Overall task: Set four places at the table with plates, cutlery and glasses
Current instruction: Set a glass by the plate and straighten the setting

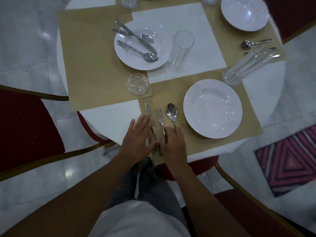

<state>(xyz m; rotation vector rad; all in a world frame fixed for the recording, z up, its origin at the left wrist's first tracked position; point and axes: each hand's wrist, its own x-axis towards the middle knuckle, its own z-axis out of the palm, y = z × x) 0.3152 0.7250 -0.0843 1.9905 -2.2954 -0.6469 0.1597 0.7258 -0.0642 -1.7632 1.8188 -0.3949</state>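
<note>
On the near tan placemat (191,147) lie a knife (149,112), a fork (160,116) and a spoon (171,112) side by side, left of an empty white plate (212,108). My left hand (137,136) lies flat with straight fingers beside the knife, touching it. My right hand (172,142) curls over the handles of the fork and spoon. A second plate (142,46) further back carries a fork, knife and spoon. A tall glass (182,50) stands beside it. Another tall glass (248,65) stands at the near plate's far right.
A small glass coaster (137,84) sits between the two places. A third white plate (244,12) and a spoon (256,43) lie at the far right. Red chairs (25,127) with gold frames surround the table. A striped rug (289,159) lies on the floor.
</note>
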